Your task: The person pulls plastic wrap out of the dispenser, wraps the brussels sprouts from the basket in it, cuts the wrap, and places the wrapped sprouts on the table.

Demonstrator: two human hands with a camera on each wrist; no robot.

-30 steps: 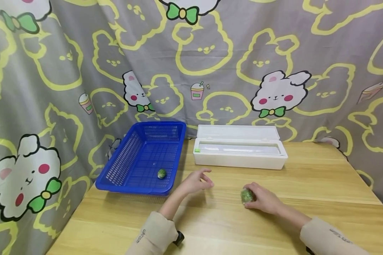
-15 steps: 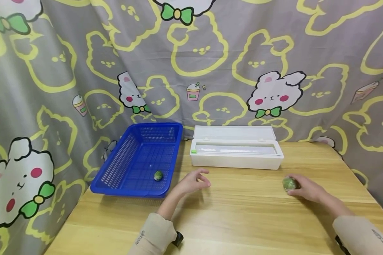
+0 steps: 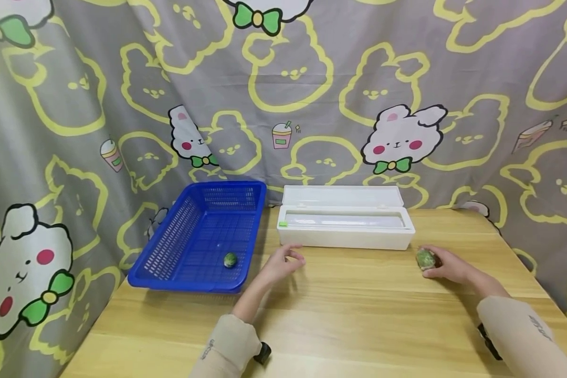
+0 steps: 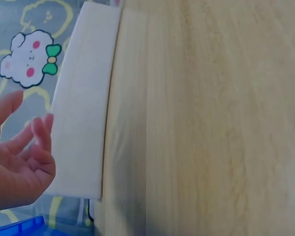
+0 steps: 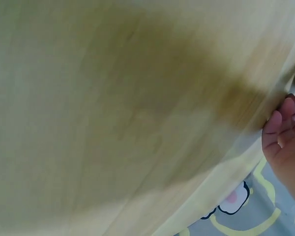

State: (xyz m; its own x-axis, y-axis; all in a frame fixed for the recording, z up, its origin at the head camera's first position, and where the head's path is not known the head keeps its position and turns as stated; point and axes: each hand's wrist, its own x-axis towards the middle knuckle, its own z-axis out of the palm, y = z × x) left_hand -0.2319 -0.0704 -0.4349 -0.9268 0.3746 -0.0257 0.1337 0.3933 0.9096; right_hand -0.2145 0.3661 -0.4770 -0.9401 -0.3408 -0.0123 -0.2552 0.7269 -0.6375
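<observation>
My right hand [image 3: 449,264] grips a round green vegetable [image 3: 426,259] with a shiny, wrap-like surface, between thumb and fingers, right of the white box. In the right wrist view, that hand [image 5: 285,142] shows at the right edge, and only a sliver of the held thing is visible. My left hand [image 3: 280,264] holds nothing, its fingers loosely bent, just in front of the box's left end. The left wrist view shows this hand [image 4: 22,160] too. A similar small green vegetable [image 3: 230,260] lies inside the blue basket [image 3: 137,276].
The long white cling film box [image 3: 347,240] stands at the back of the wooden table [image 3: 340,325], its lid [image 3: 342,196] raised and a roll of film [image 3: 345,221] inside. A patterned curtain [image 3: 312,68] hangs behind.
My right hand has carried the green vegetable from the table's middle to the right, then slightly back toward the curtain. My left hand stays near the box, and the view has shifted slightly.
</observation>
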